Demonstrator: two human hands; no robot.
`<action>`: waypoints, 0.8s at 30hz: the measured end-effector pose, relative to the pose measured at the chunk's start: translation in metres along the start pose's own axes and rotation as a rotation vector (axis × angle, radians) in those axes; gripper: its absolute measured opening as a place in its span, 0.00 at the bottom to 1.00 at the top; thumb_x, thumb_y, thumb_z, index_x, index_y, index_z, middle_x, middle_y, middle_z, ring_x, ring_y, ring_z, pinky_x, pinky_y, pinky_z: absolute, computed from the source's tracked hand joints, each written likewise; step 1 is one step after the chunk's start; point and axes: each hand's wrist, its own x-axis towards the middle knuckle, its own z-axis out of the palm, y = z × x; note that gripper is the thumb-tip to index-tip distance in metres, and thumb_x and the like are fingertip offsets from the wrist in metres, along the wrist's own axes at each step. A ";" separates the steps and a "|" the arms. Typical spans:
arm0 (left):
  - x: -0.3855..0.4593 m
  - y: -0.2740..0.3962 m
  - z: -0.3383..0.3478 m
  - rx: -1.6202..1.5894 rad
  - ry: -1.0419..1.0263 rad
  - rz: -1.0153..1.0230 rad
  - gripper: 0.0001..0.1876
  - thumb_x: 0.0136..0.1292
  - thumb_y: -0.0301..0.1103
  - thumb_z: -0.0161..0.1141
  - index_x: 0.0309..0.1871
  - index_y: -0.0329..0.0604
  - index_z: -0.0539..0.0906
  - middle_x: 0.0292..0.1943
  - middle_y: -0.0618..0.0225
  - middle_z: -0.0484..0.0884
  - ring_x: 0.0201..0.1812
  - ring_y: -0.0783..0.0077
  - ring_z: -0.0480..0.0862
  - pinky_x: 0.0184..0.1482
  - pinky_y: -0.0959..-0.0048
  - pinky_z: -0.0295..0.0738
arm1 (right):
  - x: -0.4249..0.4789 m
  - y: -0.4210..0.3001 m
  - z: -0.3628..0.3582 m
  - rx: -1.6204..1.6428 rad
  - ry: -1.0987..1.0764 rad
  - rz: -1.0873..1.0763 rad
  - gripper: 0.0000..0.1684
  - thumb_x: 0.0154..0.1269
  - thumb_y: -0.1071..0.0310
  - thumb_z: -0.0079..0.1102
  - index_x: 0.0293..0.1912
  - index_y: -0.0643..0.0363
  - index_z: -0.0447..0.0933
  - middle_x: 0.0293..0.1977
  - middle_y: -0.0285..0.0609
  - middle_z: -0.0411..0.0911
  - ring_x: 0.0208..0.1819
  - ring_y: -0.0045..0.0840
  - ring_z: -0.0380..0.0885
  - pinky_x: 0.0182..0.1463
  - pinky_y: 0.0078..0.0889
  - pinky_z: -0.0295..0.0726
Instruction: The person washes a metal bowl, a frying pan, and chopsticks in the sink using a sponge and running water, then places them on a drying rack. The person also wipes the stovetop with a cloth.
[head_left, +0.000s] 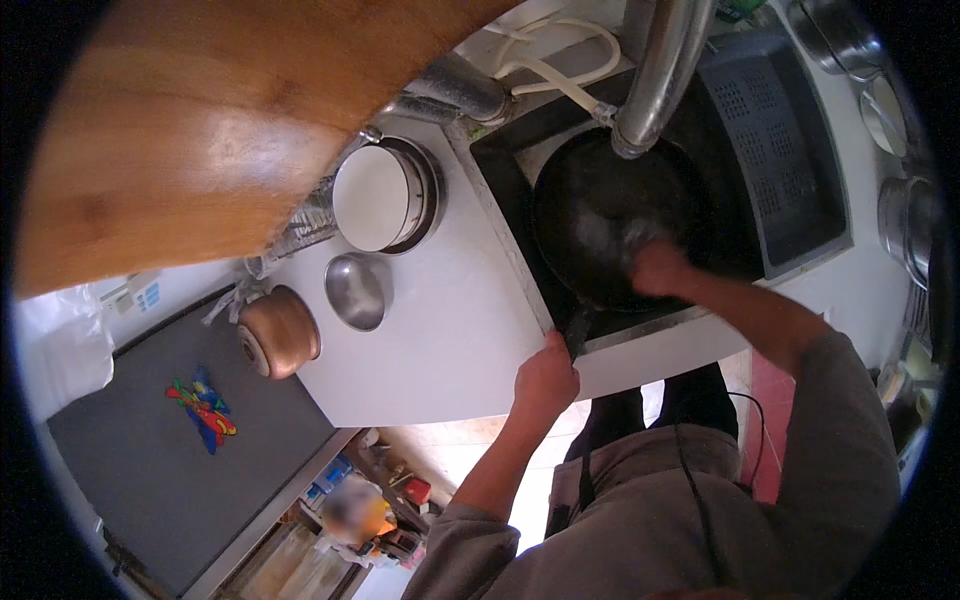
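Note:
A dark frying pan (600, 202) with a long handle (578, 330) rests in the dark sink, its inside wet or shiny. My left hand (549, 379) is closed around the end of that handle, at the sink's front left corner. Down inside the pan is my right hand (664, 268), blurred by motion, with its fingers bunched over what looks like a greyish scrubber (637, 234). The scrubber's shape is too blurred to make out. Above the pan hangs a wide metal pipe-like spout (664, 82), and a pale hose (562, 79) ends beside it.
A grey perforated drain basket (772, 150) occupies the sink's right side. On the white counter (450, 330) stand stacked white bowls (375, 199), a steel bowl (355, 292) and a tilted copper-coloured pot (279, 332). A wooden cabinet (225, 135) juts in at upper left. Metal pots (904, 225) line the right.

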 end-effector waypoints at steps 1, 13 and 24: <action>0.003 -0.002 -0.001 0.004 -0.016 -0.020 0.31 0.60 0.30 0.60 0.64 0.24 0.64 0.34 0.35 0.85 0.39 0.32 0.86 0.45 0.41 0.82 | 0.006 -0.021 0.019 -0.027 0.099 -0.184 0.18 0.63 0.62 0.62 0.48 0.62 0.85 0.48 0.58 0.85 0.51 0.53 0.83 0.60 0.57 0.80; 0.006 0.003 0.000 0.075 -0.024 -0.135 0.26 0.62 0.28 0.58 0.63 0.28 0.69 0.35 0.37 0.86 0.39 0.34 0.88 0.45 0.43 0.82 | 0.112 0.078 -0.082 -0.007 0.804 -0.251 0.16 0.72 0.72 0.50 0.56 0.56 0.78 0.55 0.49 0.77 0.61 0.43 0.72 0.66 0.56 0.68; 0.004 0.011 -0.014 0.029 -0.033 0.037 0.21 0.57 0.29 0.62 0.52 0.27 0.73 0.36 0.33 0.85 0.42 0.34 0.87 0.48 0.44 0.82 | 0.033 -0.054 0.004 0.704 0.426 0.433 0.26 0.60 0.65 0.63 0.58 0.60 0.78 0.53 0.64 0.81 0.53 0.57 0.81 0.59 0.52 0.80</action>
